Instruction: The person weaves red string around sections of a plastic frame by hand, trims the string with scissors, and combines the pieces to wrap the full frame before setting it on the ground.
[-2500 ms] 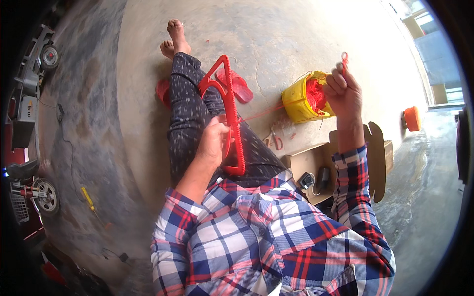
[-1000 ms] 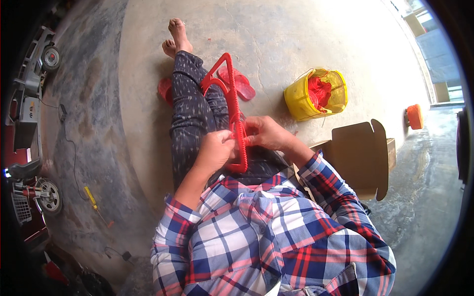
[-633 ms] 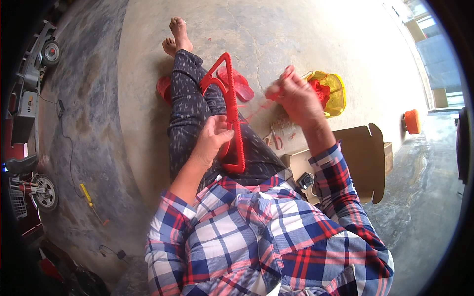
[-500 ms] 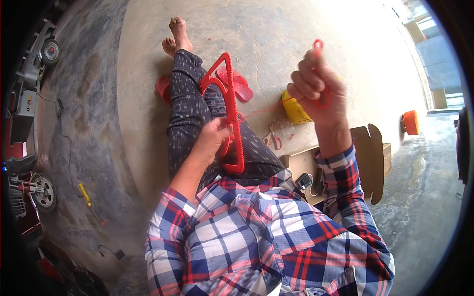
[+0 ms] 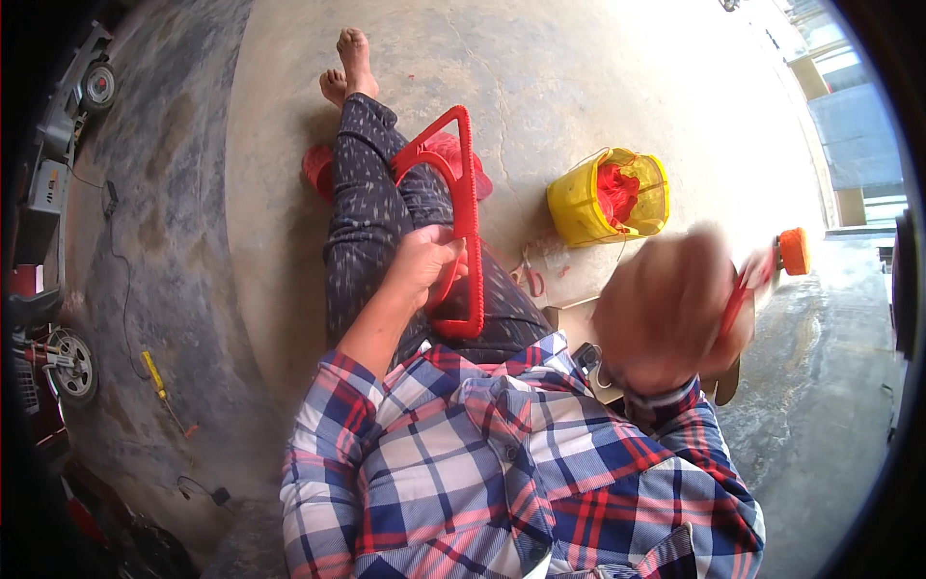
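Observation:
My left hand [image 5: 428, 262] is closed on a red, open-shaped frame [image 5: 466, 207] standing above my lap. The frame has straight bars, a curved inner piece and a ridged edge that looks wrapped with cord. Out to the right, my right hand [image 5: 666, 309] is raised and smeared by motion. A slender red object [image 5: 737, 301] shows at its fingers, too blurred to name. Beyond that hand, a yellow bucket [image 5: 571, 203] stands on the floor with red material [image 5: 617, 193] inside, perhaps yarn.
Red-handled scissors [image 5: 533, 281] lie on the floor near my thigh. Red slippers [image 5: 318, 172] sit by my legs. A cardboard box [image 5: 571, 318] is at my right side, partly hidden. An orange object [image 5: 795, 251] stands farther right; a yellow-handled tool [image 5: 154, 374] lies at left.
My right hand has swung down and to the right, uncovering the yellow bucket. My left hand and the red frame have barely shifted.

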`<move>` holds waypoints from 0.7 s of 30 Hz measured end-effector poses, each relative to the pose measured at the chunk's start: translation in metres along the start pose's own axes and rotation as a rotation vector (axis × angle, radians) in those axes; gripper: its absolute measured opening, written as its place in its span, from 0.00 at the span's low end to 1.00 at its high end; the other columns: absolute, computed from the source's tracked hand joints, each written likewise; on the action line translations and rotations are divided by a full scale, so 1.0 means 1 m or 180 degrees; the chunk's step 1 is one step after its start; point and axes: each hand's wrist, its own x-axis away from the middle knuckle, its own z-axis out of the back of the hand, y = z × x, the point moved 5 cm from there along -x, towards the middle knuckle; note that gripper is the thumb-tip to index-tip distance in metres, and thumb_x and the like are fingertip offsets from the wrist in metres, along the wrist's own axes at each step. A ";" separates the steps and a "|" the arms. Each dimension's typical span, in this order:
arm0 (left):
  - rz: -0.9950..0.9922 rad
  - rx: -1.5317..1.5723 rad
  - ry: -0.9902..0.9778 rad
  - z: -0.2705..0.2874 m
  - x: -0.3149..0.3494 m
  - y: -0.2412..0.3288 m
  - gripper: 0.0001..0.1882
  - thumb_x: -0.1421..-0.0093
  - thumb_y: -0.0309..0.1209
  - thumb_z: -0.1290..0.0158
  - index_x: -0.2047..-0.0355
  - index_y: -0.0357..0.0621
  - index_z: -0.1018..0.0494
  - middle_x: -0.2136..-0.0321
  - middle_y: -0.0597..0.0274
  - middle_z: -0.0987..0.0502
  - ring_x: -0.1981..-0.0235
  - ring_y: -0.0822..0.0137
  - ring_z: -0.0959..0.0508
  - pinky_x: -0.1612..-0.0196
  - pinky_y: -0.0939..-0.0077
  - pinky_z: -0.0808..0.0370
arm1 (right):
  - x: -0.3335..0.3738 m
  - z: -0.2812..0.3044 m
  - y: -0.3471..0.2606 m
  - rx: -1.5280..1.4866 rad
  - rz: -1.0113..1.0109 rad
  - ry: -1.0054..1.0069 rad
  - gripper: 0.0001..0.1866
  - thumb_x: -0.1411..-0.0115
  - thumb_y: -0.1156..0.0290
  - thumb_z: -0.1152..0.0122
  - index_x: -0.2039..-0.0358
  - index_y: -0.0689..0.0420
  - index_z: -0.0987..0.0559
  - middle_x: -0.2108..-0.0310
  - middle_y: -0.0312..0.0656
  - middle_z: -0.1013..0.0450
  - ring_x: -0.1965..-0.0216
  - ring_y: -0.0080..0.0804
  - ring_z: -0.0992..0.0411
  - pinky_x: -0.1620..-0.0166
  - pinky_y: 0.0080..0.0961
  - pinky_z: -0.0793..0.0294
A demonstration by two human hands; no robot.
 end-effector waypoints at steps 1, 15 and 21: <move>-0.0012 0.0006 0.0013 -0.001 0.000 -0.004 0.09 0.40 0.26 0.49 0.59 0.38 0.29 0.71 0.63 0.24 0.75 0.73 0.24 0.68 0.80 0.26 | -0.003 0.008 -0.005 -0.0032 0.0321 0.0546 0.16 0.37 0.59 0.45 0.75 0.50 0.39 0.87 0.31 0.44 0.85 0.22 0.42 0.86 0.22 0.45; -0.2184 -0.2311 0.1738 0.023 0.028 0.055 0.04 0.45 0.25 0.44 0.71 0.38 0.27 0.82 0.62 0.24 0.80 0.76 0.26 0.75 0.78 0.29 | 0.014 0.082 0.045 0.3323 -0.0893 0.0099 0.04 0.49 0.72 0.37 0.72 0.55 0.19 0.70 0.37 0.30 0.63 0.32 0.31 0.61 0.30 0.31; -0.0316 -0.1734 0.0066 0.013 0.036 0.007 0.06 0.45 0.26 0.45 0.71 0.36 0.27 0.84 0.68 0.27 0.88 0.80 0.32 0.86 0.84 0.38 | 0.043 0.123 0.138 0.4682 -0.1389 -0.0662 0.07 0.51 0.67 0.39 0.70 0.47 0.18 0.73 0.39 0.28 0.65 0.39 0.29 0.62 0.36 0.29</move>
